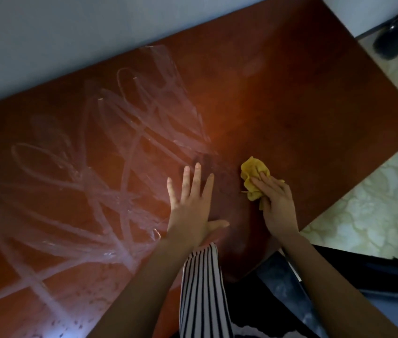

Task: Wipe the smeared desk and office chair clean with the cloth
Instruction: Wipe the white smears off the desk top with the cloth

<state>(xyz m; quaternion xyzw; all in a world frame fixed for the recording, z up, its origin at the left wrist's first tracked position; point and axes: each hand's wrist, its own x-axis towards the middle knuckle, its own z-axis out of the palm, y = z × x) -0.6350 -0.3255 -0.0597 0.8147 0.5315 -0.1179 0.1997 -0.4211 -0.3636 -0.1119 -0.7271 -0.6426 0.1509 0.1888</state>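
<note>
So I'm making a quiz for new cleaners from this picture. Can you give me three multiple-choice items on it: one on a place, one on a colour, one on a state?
1. Where on the desk are the white smears?
A) across its left part
B) only along its right edge
C) only under the cloth

2. What colour is the cloth?
A) blue
B) yellow
C) white

3. How is the left hand?
A) open on the desk, fingers straight
B) curled round the cloth
C) raised, holding a cup

Answers:
1 A: the streaks spread left of both hands, while the right part looks plain wood.
2 B: the bunched cloth held by the right hand is yellow.
3 A: the left hand lies flat and holds nothing.
</note>
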